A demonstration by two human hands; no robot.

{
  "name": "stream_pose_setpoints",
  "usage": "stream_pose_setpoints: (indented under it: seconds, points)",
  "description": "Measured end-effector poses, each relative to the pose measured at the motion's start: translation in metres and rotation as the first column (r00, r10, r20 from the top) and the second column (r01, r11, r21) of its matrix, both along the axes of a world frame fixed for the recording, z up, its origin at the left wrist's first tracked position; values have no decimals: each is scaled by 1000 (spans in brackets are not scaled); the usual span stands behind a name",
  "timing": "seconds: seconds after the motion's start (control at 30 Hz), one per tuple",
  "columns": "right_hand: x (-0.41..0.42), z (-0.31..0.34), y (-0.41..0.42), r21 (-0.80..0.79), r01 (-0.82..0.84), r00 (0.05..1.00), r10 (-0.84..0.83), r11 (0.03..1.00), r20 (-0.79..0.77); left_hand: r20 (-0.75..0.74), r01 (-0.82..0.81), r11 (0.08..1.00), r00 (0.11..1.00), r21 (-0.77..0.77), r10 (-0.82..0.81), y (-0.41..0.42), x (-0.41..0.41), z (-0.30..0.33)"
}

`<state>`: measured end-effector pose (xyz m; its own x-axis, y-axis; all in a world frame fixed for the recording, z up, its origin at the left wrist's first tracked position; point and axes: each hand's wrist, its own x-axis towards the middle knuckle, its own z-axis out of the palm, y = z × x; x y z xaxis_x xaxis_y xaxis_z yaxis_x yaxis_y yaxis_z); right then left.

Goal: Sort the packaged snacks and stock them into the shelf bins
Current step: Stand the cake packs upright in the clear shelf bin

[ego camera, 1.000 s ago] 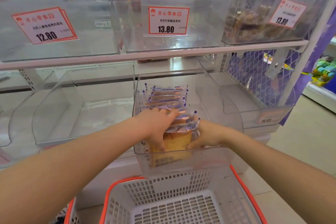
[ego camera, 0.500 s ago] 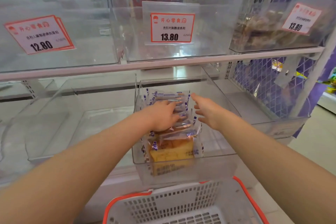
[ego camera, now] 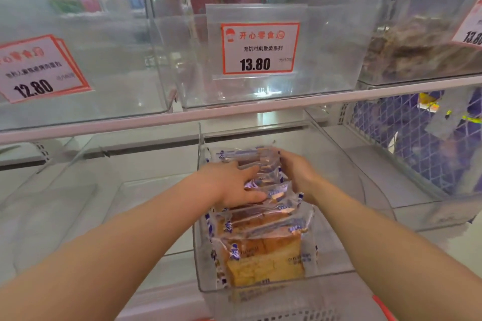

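Observation:
A row of clear-wrapped bread slice packs [ego camera: 263, 250] with blue print stands on edge in a clear plastic bin [ego camera: 352, 190] on the lower shelf. My left hand [ego camera: 229, 182] lies flat on top of the middle packs, fingers spread. The fingers of my right hand [ego camera: 300, 174] press against the right side of the rear packs. Neither hand has a pack lifted; both rest on the row inside the bin.
More clear bins sit on the lower shelf to the left [ego camera: 91, 203] and right [ego camera: 417, 185]. The upper shelf rail [ego camera: 234, 112] carries bins with price tags 12.80 [ego camera: 36, 68] and 13.80 [ego camera: 259, 48]; one at the right holds brown snacks [ego camera: 417, 49]. A red-rimmed basket [ego camera: 383, 310] is below.
Both hands let go of the front pack and moved back along the row. My right hand, free in the air half a second ago, now touches the rear packs.

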<state>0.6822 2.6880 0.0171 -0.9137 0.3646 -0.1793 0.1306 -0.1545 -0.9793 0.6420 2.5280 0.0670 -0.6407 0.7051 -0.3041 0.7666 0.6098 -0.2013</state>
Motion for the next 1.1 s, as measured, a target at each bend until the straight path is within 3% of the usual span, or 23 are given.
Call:
stream_pose_setpoints:
  seconds: [0.1,0.2,0.3,0.4,0.47,0.53,0.63,0.8,0.87,0.93,1.0,1.03,1.1]
  points:
    - [-2,2,6,-77,-140,987,133,987,-88,-63,20,1000,998,21,-19,1,1,-3]
    - [-1,2,5,65,-259,965,255,964,62,-96,12,1000,995,9,-11,5,3,-7]
    - [-4,3,9,332,-142,972,68,932,225,-53,-26,1000,998,3,27,5,5,-1]
    - [11,12,11,479,13,974,-119,878,192,-77,102,987,993,126,-92,-3,17,10]
    - [37,23,5,665,16,994,-82,747,68,-91,220,944,975,245,-203,-12,33,15]
    - [74,34,-7,818,-2,997,69,575,-46,-87,314,882,949,351,-303,-23,52,18]
    - [125,39,-22,952,-84,952,305,294,-11,-38,358,806,921,472,-387,-42,79,18]
    - [176,27,-42,990,77,957,286,-117,-41,52,364,850,909,380,-412,-69,112,2]
    - [186,24,-44,961,110,962,271,-255,-38,-26,373,861,921,345,-388,-71,117,0]
    - [194,22,-45,940,86,965,264,-329,4,-127,393,866,919,308,-372,-76,122,2]
    - [196,18,-48,931,-51,965,222,-363,139,-291,504,814,856,290,-427,-82,127,2]
    - [194,16,-49,937,-126,958,207,-325,201,-338,547,780,827,304,-448,-86,130,2]
    - [186,15,-47,967,-235,945,209,-95,250,-345,561,776,817,287,-462,-92,133,-5]
